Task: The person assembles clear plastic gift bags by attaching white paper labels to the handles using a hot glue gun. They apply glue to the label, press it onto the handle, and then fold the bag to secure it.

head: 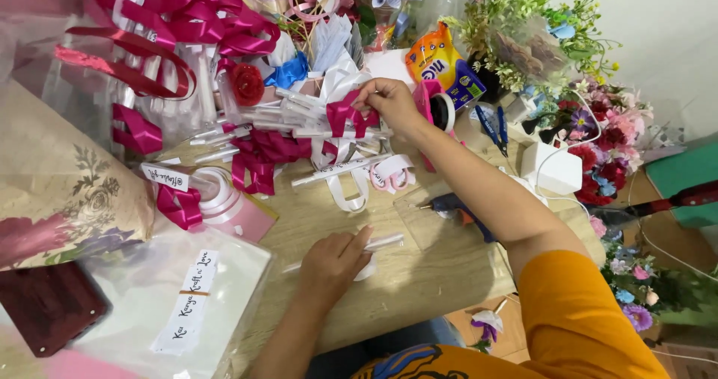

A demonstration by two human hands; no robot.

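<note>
At a crowded wooden craft table point(419, 274), the person's right hand point(390, 104) pinches a magenta ribbon bow point(345, 115) between fingertips, the bow just left of the knuckles. The left hand point(333, 263) lies nearer the body, fingers pressed together on a clear plastic tube point(383, 242) jutting past its fingertips. A glue gun point(456, 208) rests between the 2 hands.

On the surface point(419, 274), the glue gun point(456, 208) lies right of the tube point(378, 243); scissors point(393, 175) behind it; ribbon bows point(258, 162) farther left; flowers point(606, 162) at right.
</note>
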